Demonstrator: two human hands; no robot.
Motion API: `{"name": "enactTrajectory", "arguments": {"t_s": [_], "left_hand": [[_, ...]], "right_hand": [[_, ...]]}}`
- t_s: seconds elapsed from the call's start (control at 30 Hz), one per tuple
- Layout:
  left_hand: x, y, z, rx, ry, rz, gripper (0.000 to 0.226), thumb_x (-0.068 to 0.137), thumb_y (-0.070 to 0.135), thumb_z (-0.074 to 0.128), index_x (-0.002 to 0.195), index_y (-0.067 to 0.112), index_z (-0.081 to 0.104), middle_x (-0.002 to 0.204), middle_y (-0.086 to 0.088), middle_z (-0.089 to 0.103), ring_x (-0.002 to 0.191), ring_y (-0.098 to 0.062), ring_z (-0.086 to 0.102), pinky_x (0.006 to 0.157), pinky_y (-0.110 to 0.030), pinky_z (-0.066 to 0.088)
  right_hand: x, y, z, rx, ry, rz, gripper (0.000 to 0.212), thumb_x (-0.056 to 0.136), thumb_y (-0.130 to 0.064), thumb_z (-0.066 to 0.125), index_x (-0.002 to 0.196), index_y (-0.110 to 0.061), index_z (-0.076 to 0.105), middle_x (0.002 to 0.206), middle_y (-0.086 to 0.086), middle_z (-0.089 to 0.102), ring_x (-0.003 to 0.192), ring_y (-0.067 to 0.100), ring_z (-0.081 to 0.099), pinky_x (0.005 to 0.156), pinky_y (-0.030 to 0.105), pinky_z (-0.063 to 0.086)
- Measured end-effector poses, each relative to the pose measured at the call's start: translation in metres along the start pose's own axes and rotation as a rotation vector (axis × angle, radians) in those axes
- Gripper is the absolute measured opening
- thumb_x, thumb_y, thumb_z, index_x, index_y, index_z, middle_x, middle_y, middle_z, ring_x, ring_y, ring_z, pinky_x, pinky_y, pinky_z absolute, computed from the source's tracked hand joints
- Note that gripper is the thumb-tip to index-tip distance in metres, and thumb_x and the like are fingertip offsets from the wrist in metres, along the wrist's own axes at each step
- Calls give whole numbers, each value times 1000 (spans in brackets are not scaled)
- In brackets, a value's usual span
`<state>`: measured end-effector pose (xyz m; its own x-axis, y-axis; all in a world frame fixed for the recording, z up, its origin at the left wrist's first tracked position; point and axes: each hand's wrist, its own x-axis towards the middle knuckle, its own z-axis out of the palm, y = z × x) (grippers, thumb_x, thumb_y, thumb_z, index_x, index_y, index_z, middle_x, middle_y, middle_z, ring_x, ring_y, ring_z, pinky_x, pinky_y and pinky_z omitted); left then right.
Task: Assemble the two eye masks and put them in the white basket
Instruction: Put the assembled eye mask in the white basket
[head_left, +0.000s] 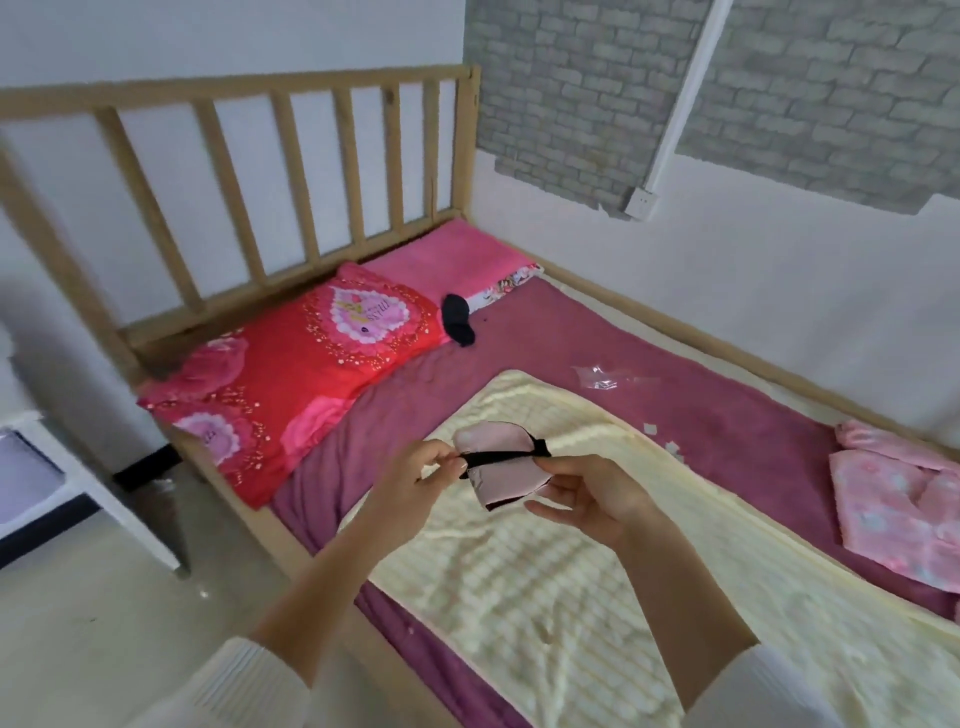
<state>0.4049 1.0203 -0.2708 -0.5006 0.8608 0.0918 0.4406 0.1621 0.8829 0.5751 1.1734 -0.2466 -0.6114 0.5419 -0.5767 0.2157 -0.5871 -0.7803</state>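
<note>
I hold a pale pink eye mask (496, 440) with a black edge above the cream blanket (545, 571). My right hand (592, 499) grips the mask's lower side. My left hand (415, 478) pinches the end of its black elastic strap (501, 457), which is stretched across the mask. A second eye mask (458, 318), dark navy, lies far off at the edge of the red pillow (291, 379). No white basket is clearly in view.
A wooden slatted headboard (249, 171) stands behind the pillows. A clear plastic wrapper (597, 376) and small white paper bits (670, 441) lie on the purple sheet. Pink clothing (898, 509) is at the right. A white stand (62, 483) is on the floor at left.
</note>
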Motion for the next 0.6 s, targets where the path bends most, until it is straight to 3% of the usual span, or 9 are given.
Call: {"name": "enactTrajectory", "arguments": {"t_s": [0.07,0.13,0.2,0.27,0.33,0.43,0.5,0.6], "left_hand": [[-6,-25,-40,-36,37,-60,22,92,19,59,72,27,61,59,16,62,57,5,52,57,-10,36],[-12,-54,-86,-117,111,-166,15,92,21,59,78,24,63,69,5,70,62,-6,64,60,-19,48],[-17,-85,-136,-250,208,-268,12,92,19,60,80,23,62,69,2,70,61,-10,70,54,-19,53],[-24,-115,-191,-418,313,-390,12,88,17,65,78,16,58,59,1,62,45,-9,62,43,-20,49],[-34,-143,-249,-542,410,-496,14,85,17,68,86,12,56,60,0,60,41,-9,57,41,-23,49],[-49,-179,-335,-594,541,-572,17,83,7,68,93,12,56,79,-4,62,53,-10,64,43,-22,54],[-58,-198,-385,-613,635,-608,21,82,-3,66,94,12,56,84,-7,60,64,-18,64,44,-23,56],[-69,-223,-446,-614,680,-633,25,82,-5,63,100,12,56,88,-11,62,75,-28,62,52,-27,57]], "right_hand": [[20,4,49,-44,-53,16,8,81,-4,66,85,-3,73,73,7,70,64,18,70,79,42,60],[41,11,104,-105,-111,26,6,80,-6,68,81,-6,74,71,6,71,64,17,71,81,41,60],[62,20,168,-172,-166,21,6,79,-8,70,75,-9,75,69,4,72,61,15,71,83,40,59],[83,30,239,-237,-208,17,4,80,-8,69,79,-9,73,67,1,74,59,13,71,73,35,60],[103,42,312,-295,-243,12,10,81,-8,69,92,-7,69,68,2,75,60,14,72,64,30,60],[128,59,415,-382,-314,6,26,79,-5,70,105,-9,66,83,8,74,70,19,70,68,32,60],[140,68,476,-428,-356,11,32,79,-5,68,111,-8,65,92,11,69,81,24,64,74,35,56],[155,79,554,-505,-330,-74,24,79,0,68,104,-2,69,84,15,64,68,22,56,63,27,48]]}}
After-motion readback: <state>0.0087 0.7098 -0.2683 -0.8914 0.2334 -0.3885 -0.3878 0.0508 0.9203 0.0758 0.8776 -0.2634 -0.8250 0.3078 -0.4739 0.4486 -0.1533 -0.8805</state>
